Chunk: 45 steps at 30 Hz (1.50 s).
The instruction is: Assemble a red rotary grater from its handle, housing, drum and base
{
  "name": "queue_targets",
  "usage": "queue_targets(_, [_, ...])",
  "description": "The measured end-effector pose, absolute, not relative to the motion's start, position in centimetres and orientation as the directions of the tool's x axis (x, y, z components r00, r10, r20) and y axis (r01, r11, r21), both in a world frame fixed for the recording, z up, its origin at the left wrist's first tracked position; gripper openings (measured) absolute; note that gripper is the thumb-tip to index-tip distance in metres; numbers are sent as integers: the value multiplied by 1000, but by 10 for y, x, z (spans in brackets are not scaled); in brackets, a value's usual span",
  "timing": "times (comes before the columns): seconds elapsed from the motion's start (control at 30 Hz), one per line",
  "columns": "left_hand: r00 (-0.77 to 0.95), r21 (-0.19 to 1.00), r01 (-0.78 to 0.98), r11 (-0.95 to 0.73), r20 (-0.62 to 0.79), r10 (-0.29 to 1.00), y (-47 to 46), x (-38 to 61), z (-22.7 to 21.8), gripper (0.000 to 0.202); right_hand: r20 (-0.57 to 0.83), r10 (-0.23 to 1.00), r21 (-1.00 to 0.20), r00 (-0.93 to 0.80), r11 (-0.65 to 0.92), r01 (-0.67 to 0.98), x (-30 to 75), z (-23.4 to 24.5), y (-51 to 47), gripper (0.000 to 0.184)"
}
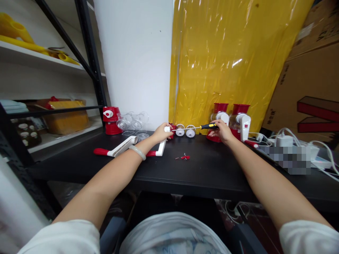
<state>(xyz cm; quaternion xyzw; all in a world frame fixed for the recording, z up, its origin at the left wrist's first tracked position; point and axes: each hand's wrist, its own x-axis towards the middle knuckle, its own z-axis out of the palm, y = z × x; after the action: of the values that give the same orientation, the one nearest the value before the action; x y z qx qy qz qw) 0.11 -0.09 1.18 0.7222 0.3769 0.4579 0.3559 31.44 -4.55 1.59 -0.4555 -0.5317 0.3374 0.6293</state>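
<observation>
My left hand (pixel 161 132) is closed around the top of a white crank handle (pixel 161 148) with a red grip, holding it upright on the black table (pixel 206 173). My right hand (pixel 222 130) grips the yellow-and-black handle of a screwdriver (pixel 197 127). Its shaft runs level to the left, with the tip at the white end of the crank in my left hand. A few small screws and a red bit (pixel 184 157) lie on the table between my arms.
A second white crank with a red grip (pixel 116 150) lies left. Behind stand a red base (pixel 111 120), clear cups (pixel 134 121), two white round parts (pixel 185 131) and two red-and-white grinders (pixel 237 121). White cables and chargers (pixel 291 144) lie right. Shelves stand left.
</observation>
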Motion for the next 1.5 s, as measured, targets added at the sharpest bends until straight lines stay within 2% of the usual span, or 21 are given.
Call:
queue_targets(0.3, [309, 862, 177, -475, 409, 858, 1, 1, 10, 29, 375, 903, -927, 209, 369, 68, 312, 17, -49, 18])
queue_targets(0.6, [304, 864, 174, -472, 409, 861, -2, 2, 12, 28, 415, 883, -909, 220, 392, 143, 313, 16, -50, 37])
queue_targets(0.77, [289, 862, 194, -468, 406, 867, 0, 1, 12, 31, 434, 874, -897, 219, 399, 187, 315, 11, -46, 37])
queue_targets(1.03, [304, 863, 175, -474, 411, 859, 3, 1, 9, 31, 317, 908, -949, 274, 307, 79, 309, 18, -49, 21])
queue_targets(1.13, [312, 863, 157, -480, 417, 853, 2, 1, 10, 29, 334, 908, -942, 254, 333, 48, 308, 20, -51, 16])
queue_targets(1.33, [286, 890, 76, -450, 413, 865, -1, 0, 19, 32, 356, 914, -923, 196, 376, -77, 302, 22, -56, 19])
queue_targets(1.5, [251, 875, 28, -483, 462, 851, 0, -3, 24, 30, 421, 891, -897, 169, 437, -69, 297, 27, -59, 22])
